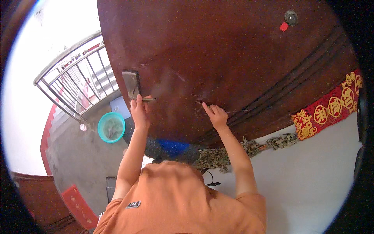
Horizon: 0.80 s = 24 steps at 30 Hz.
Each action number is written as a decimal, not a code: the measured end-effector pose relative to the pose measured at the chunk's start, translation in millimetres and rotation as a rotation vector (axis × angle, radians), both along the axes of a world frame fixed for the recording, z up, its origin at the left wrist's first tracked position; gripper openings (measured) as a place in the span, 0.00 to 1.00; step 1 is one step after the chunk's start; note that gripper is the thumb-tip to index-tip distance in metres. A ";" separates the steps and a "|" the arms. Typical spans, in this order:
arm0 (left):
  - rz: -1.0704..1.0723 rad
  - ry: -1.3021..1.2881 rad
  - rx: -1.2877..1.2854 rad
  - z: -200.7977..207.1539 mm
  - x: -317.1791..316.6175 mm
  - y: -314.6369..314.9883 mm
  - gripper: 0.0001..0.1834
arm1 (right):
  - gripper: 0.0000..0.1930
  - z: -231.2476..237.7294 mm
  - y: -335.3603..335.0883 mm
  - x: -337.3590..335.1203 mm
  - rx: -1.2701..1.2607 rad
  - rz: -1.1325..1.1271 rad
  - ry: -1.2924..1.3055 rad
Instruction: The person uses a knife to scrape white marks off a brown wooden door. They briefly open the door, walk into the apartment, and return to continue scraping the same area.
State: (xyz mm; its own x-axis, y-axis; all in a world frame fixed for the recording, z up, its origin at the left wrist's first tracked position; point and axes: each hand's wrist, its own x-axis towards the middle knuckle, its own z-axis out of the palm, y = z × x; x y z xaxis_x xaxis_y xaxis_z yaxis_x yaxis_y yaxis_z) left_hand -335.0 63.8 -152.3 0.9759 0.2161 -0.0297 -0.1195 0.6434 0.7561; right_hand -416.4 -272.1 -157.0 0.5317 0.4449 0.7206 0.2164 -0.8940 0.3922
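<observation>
A dark reddish-brown door (183, 50) stands before me. Near its left edge is a metal lock plate (131, 80) with a lever handle (150, 100). My left hand (140, 112) is closed around the lever's near end, at the foot of the plate. Further right, my right hand (215, 116) touches the door with its index finger stretched out and the other fingers curled. Thin pale scratch marks and a small dark spot lie at that fingertip. Whether the curled fingers hold anything is hidden.
Left of the door are a turquoise basin (112, 127) of cloudy water, a metal railing (78, 74) and a red mat (79, 206). A dried plant bundle (222, 158) and a red-and-gold banner (329, 105) line the right side. A round peephole (290, 18) is at upper right.
</observation>
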 end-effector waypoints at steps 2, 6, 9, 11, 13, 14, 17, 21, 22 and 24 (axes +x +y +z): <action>-0.017 -0.016 0.014 -1.7 -1.0 1.0 0.12 | 0.31 -0.5 1.6 -4.5 -0.028 -0.004 -0.008; -0.023 -0.001 0.039 3.4 0.6 0.7 0.12 | 0.32 7.7 3.4 -6.8 -0.064 -0.078 0.079; -0.039 0.011 0.059 5.3 0.9 2.0 0.11 | 0.31 -12.3 4.8 -11.1 -0.071 -0.048 0.161; -0.061 0.044 0.047 1.5 -4.4 1.0 0.10 | 0.31 -15.0 9.6 -19.6 0.025 -0.047 0.041; -0.034 -0.005 0.041 4.0 -0.8 1.6 0.10 | 0.31 -3.9 11.0 -6.9 0.121 -0.050 -0.017; -0.031 -0.033 0.043 6.6 0.5 2.5 0.10 | 0.31 0.2 8.2 -1.4 0.065 -0.048 0.007; -0.025 -0.003 0.031 -5.0 3.7 3.3 0.10 | 0.31 -8.2 3.9 -7.2 -0.045 -0.007 0.106; -0.036 -0.008 0.007 -0.3 -1.0 0.8 0.11 | 0.29 -8.4 -1.3 -12.2 -0.008 -0.051 0.065; -0.020 -0.008 0.003 0.0 -0.3 1.1 0.11 | 0.29 -3.0 -1.7 -6.2 0.030 -0.041 0.070; -0.012 0.001 -0.001 -0.8 0.9 0.7 0.11 | 0.27 1.1 2.1 -2.0 0.008 -0.002 0.035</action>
State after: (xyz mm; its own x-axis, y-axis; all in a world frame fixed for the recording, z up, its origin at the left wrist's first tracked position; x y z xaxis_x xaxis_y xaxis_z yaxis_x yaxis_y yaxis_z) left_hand -334.1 64.5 -153.0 0.9784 0.2044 -0.0306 -0.1112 0.6455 0.7556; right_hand -418.5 -270.0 -155.9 0.5576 0.4380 0.7051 0.2287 -0.8976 0.3768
